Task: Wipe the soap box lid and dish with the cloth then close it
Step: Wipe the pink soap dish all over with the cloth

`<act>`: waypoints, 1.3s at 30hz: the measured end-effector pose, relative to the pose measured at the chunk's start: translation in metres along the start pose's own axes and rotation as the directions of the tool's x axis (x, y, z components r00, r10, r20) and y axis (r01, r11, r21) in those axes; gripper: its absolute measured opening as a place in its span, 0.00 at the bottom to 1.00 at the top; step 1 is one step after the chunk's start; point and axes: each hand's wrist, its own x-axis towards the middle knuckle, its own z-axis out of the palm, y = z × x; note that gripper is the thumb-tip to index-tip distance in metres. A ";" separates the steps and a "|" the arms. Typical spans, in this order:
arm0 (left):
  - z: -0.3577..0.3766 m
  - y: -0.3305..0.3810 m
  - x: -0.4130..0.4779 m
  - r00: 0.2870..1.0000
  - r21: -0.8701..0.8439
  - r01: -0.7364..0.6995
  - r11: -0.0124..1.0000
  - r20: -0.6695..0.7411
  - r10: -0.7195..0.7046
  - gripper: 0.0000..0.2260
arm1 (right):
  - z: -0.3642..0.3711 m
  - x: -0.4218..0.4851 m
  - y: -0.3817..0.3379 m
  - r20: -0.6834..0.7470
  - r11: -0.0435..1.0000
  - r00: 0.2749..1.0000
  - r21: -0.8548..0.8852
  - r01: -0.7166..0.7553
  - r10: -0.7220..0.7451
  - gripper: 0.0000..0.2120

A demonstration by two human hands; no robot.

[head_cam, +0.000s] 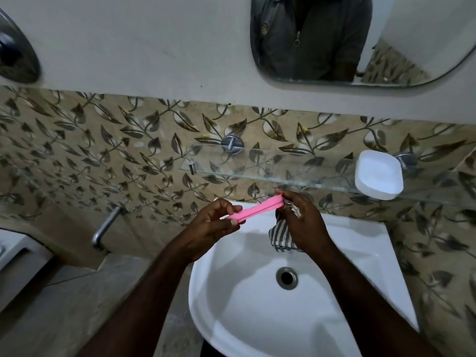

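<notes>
Head view showed the left hand (213, 225) pinching the pink soap-box piece (253, 208) steady so the right hand (304, 220), gripping the cloth (280, 239), could wipe it.

A: Was any text, label, brand or number legible in the head view?
B: None was. I checked the pink soap box part (248, 208), the white soap box part (378, 176) and the striped cloth (280, 238). No print could be read on any of them.
</notes>
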 end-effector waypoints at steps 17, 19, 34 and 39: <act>0.033 0.008 0.020 0.999 0.508 0.011 0.861 0.033 -0.033 0.28 | -0.008 0.004 -0.010 0.090 0.988 0.988 -0.077 0.136 -0.129 0.18; 0.033 0.004 0.024 1.000 0.440 0.003 0.898 -0.012 0.002 0.24 | -0.011 0.005 -0.011 0.088 0.992 0.991 -0.071 0.107 -0.101 0.22; 0.037 -0.026 0.025 0.958 -0.288 0.092 0.953 -0.236 -0.164 0.32 | -0.019 -0.037 -0.022 -0.093 0.996 0.996 -0.088 0.002 -0.010 0.19; 0.063 -0.023 0.030 0.946 0.539 0.011 0.842 -0.279 0.167 0.25 | -0.016 -0.044 -0.015 -0.098 0.992 0.995 -0.124 -0.015 0.003 0.16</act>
